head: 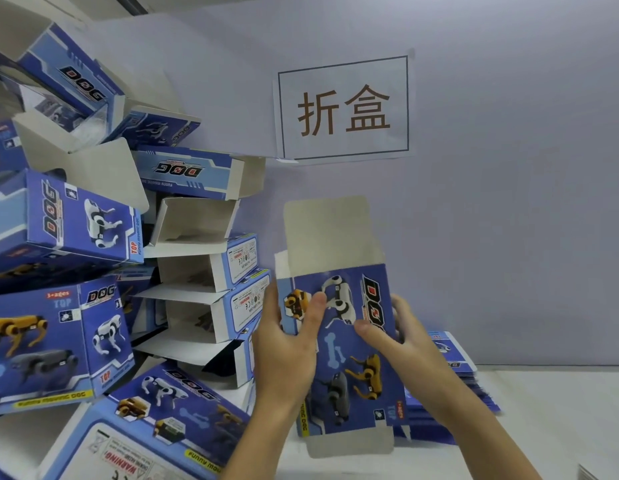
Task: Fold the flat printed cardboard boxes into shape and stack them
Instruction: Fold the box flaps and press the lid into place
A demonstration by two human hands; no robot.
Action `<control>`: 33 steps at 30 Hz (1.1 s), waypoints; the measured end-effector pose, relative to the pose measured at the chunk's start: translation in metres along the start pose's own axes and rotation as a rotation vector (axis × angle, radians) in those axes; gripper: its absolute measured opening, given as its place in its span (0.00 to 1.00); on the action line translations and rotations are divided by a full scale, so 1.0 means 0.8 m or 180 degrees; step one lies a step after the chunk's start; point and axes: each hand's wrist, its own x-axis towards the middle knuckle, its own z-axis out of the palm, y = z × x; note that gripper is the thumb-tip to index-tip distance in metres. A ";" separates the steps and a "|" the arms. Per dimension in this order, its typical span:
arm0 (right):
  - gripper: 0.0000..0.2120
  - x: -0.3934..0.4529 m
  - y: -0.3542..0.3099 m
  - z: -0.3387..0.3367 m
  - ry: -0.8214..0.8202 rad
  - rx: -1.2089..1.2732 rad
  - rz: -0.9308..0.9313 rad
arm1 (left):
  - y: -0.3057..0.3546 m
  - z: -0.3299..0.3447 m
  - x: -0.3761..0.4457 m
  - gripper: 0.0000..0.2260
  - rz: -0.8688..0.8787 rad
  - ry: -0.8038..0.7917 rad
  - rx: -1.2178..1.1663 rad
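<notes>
While both hands hold it upright in the lower centre of the frame, the blue printed box stands with its grey top flap raised toward the wall and a bottom flap hanging just above the white table. The left hand grips the box's left edge, thumb laid across the printed front near the yellow dog picture and the other fingers wrapped behind. The right hand clasps the right edge, thumb pressed on the front below the "DOG" lettering, fingers curled round the back. Behind the right forearm, at the right of the frame, a stack of flat boxes lies on the table. Filling the left half of the frame from top to bottom is a pile of folded boxes, tilted at many angles, several with open ends and white flaps facing the centre. On the lilac wall in the upper centre hangs a paper sign with two brown characters inside a dark border.
</notes>
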 end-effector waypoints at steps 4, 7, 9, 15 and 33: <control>0.32 -0.001 -0.011 -0.001 0.0332 0.0228 -0.0376 | 0.002 0.012 -0.010 0.28 0.0297 -0.0267 0.0299; 0.32 0.002 -0.017 0.001 0.0671 0.0032 -0.0713 | 0.008 0.016 -0.013 0.29 0.0296 -0.0446 0.0237; 0.29 0.003 -0.014 0.003 0.0666 0.0002 -0.0801 | 0.012 0.014 -0.013 0.26 0.0280 -0.0484 0.0104; 0.26 0.001 -0.006 0.020 0.0461 -0.0195 -0.0802 | 0.014 0.011 -0.013 0.27 0.0238 0.0004 -0.0147; 0.29 0.001 -0.002 0.015 0.0410 -0.0056 -0.0738 | 0.012 0.008 -0.009 0.19 0.0318 -0.0093 0.0650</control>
